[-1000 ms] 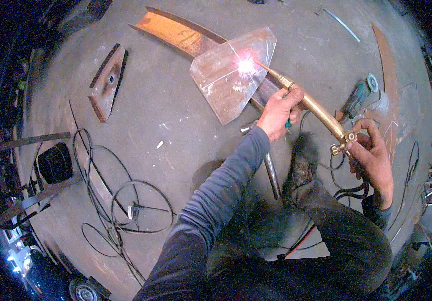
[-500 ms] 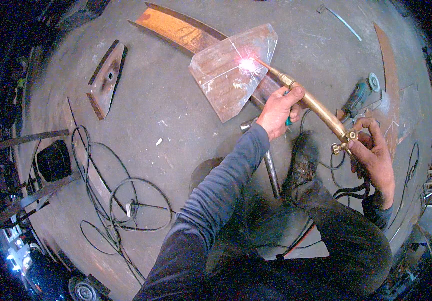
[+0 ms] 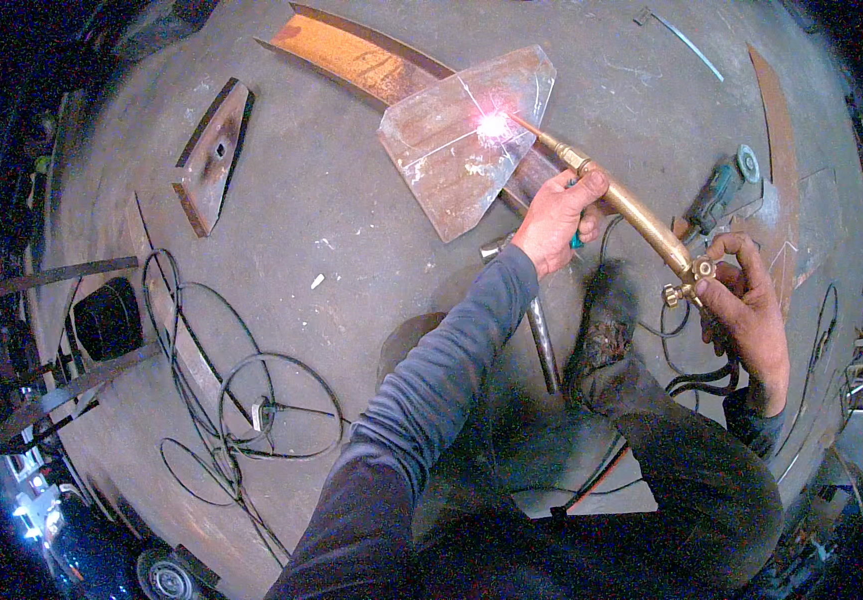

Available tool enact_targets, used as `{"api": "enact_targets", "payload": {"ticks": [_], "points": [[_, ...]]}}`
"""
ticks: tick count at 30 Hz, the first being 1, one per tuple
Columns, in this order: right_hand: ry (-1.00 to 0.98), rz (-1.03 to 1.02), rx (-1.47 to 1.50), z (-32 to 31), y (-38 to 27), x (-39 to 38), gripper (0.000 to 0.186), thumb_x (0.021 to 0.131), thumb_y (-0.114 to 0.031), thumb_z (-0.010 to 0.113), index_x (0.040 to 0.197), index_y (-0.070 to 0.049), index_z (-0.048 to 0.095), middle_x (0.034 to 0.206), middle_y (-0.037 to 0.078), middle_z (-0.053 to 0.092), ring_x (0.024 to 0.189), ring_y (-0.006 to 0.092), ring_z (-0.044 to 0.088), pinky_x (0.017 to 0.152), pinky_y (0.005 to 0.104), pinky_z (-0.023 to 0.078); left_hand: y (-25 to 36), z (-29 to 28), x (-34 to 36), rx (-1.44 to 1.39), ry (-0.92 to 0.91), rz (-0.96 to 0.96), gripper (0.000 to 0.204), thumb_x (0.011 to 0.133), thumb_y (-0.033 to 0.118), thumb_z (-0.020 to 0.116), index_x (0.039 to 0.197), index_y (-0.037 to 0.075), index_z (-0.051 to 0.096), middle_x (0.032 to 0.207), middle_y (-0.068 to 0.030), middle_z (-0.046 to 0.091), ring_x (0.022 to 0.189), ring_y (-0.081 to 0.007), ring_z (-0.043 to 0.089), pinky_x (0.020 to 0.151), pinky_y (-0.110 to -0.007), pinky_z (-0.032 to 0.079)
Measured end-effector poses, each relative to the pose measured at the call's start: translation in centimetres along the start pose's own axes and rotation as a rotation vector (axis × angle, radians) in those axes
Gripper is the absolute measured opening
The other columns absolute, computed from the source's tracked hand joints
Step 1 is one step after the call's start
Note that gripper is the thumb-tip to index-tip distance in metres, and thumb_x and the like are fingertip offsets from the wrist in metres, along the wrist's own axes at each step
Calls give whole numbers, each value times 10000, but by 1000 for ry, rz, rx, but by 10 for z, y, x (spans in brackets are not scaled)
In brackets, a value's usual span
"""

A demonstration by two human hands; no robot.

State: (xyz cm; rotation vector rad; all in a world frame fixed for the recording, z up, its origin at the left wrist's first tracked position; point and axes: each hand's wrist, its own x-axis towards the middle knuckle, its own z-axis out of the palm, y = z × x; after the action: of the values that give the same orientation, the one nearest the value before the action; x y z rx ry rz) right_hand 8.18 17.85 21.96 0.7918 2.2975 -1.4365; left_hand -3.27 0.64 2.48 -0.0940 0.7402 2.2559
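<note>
A brass gas torch slants from lower right to upper left, its copper tip over a steel plate. Pink-white glare burns at the plate, just off the tip, and hides the metal there. Chalk lines cross the plate, which rests on a rusty steel channel. My left hand is closed round the front of the torch, with a green thing partly hidden under its fingers. At the rear end, my right hand grips the torch by its brass valve knobs.
A hammer stands between my legs. To the right lie an angle grinder and a long rusty strip. Left on the floor are a bent plate with a square hole and coiled black cable. Black hoses run below my right hand.
Almost nothing differs. The glare on the plate has shifted shape slightly, and both hands keep their places on the torch.
</note>
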Motion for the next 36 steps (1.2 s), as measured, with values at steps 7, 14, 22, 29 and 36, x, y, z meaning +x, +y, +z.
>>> {"api": "enact_targets", "payload": {"ticks": [7,14,22,29,36], "points": [[-6,-16,-2,-1,0,0,244,950,-143,689,1135,-167,533,841,-3,652,561,54,502,449,225,384,0,2,-1,3,4,2,185,1026,261,616,1056,82,583,791,21,511,521,-71,442,478,-246,364],[-17,-21,-5,-2,1,0,229,953,-144,689,1121,-165,536,832,-9,650,570,50,506,452,225,383,-1,0,0,28,-8,16,216,992,304,668,1000,116,564,799,30,544,516,-63,448,468,-240,358],[5,-25,-8,0,0,-2,225,953,-140,688,1127,-165,548,831,-4,654,567,51,511,447,224,380,-2,1,0,37,3,9,219,990,307,665,1004,117,557,796,26,551,516,-59,450,467,-242,362],[-9,-12,2,-1,1,-1,230,956,-126,667,1157,-165,562,851,2,664,573,53,522,459,221,405,-2,-1,0,19,-25,34,187,991,284,659,992,123,564,756,25,555,514,-51,446,464,-228,351],[-26,-2,-10,-7,7,0,331,952,-140,651,1270,-177,570,854,8,645,576,62,525,469,229,423,-1,2,0,50,-24,-28,150,1020,299,612,1027,155,569,666,57,448,518,-64,428,485,-241,358]]}}
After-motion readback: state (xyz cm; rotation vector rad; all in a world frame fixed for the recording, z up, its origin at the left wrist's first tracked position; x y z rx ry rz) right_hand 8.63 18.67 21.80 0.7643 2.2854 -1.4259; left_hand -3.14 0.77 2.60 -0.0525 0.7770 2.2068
